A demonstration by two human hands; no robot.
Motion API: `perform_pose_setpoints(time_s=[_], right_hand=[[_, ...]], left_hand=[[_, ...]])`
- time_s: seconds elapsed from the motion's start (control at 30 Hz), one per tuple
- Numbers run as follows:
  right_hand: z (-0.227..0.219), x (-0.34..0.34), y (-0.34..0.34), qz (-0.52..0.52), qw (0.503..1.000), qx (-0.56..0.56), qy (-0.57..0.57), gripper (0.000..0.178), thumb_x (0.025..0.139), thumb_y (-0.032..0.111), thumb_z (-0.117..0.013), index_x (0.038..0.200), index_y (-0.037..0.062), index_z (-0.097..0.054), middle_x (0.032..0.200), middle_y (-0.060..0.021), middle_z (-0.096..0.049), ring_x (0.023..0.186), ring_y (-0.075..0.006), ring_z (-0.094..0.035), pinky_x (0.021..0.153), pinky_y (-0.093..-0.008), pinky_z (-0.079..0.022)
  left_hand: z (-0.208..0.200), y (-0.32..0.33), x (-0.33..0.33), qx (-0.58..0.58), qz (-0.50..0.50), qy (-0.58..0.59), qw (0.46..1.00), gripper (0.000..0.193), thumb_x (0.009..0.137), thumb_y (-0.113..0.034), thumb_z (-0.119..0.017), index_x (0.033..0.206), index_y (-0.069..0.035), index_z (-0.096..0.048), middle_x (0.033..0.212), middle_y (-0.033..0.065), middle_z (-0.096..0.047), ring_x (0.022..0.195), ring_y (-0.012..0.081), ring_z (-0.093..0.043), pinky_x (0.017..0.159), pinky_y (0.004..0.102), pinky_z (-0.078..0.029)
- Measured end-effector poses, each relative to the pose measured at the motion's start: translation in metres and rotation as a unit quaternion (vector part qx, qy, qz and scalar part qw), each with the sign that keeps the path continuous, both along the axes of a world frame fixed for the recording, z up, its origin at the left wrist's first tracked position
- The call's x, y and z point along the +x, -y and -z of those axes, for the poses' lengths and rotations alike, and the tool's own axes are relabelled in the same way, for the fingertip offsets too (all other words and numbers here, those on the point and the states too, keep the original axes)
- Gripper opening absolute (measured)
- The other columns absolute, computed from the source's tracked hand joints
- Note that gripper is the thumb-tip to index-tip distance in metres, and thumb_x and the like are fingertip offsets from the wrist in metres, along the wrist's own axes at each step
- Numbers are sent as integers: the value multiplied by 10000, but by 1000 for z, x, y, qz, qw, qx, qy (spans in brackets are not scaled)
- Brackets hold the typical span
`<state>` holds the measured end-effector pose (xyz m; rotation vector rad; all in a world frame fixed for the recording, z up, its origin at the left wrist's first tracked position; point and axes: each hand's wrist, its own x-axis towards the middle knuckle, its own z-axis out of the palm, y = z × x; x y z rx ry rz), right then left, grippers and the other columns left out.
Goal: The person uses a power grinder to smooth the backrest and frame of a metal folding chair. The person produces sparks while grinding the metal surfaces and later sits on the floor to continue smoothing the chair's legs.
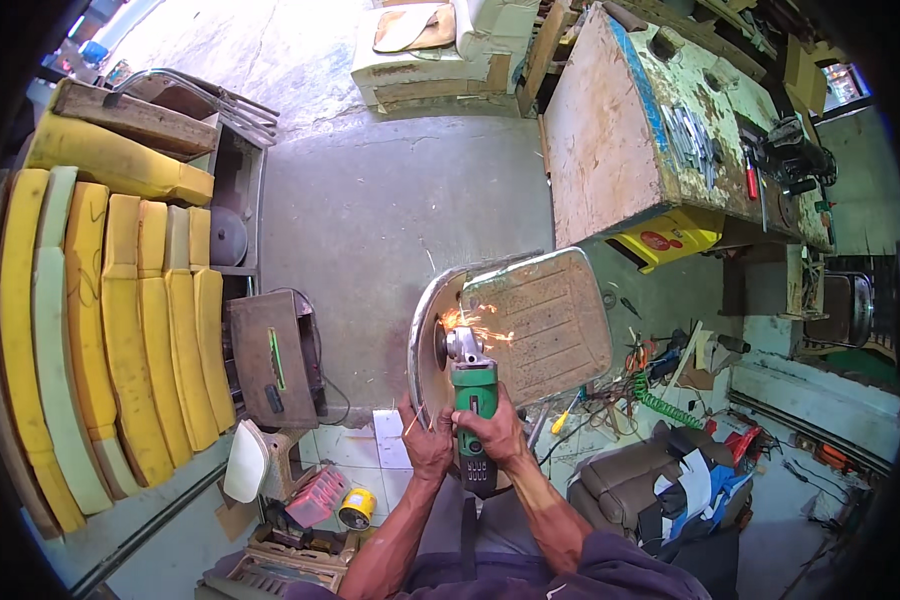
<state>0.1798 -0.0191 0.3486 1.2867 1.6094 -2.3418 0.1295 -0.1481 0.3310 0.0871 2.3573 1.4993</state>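
My right hand (497, 437) is wrapped round the body of a green angle grinder (474, 385). The grinder's disc meets the inner side of the curved back of a metal chair frame (419, 335), and orange sparks (475, 322) fly off there. My left hand (429, 447) is closed on the near end of that curved frame, right beside the grinder; part of its grip is hidden. Joined to the frame, a rusty seat pan (540, 325) with pressed ridges extends to the right.
Yellow foam pads (130, 330) stand in a row at left. A worn workbench (610, 130) holds tools at upper right. A green coiled hose (660, 402), cables and a yellow screwdriver (562, 418) lie right of me. A brown cushion (620, 480) sits lower right, a yellow tin (356, 508) lower left.
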Motion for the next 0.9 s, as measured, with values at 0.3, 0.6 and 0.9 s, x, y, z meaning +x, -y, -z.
perform_pose_setpoints(time_s=[0.3, 0.6, 0.9], right_hand=[[-3, -2, 0, 18, 1000, -25, 1, 702, 763, 289, -855, 1306, 1, -516, 1033, -82, -650, 905, -180, -643, 820, -348, -556], [-1, -2, 3, -3, 999, 30, 27, 774, 745, 396, -870, 1306, -11, -525, 1064, -119, -661, 943, -218, -656, 844, -373, -553], [-8, -4, 2, -21, 999, 39, 20, 709, 757, 316, -866, 1283, -16, -525, 1042, -87, -632, 920, -187, -638, 810, -352, -558]], left_hand=[[1, -1, -2, -6, 15, -10, 1000, 631, 974, -332, -741, 1410, 7, -437, 1175, 201, -657, 1065, 305, -671, 904, 408, -539], [2, 0, -1, 0, 25, -25, 999, 576, 990, -274, -715, 1400, -3, -415, 1185, 187, -640, 1092, 290, -657, 928, 400, -531], [-3, 0, 3, 9, -4, 37, 999, 504, 1013, -245, -686, 1374, -15, -420, 1195, 123, -591, 1131, 231, -575, 989, 386, -476]])
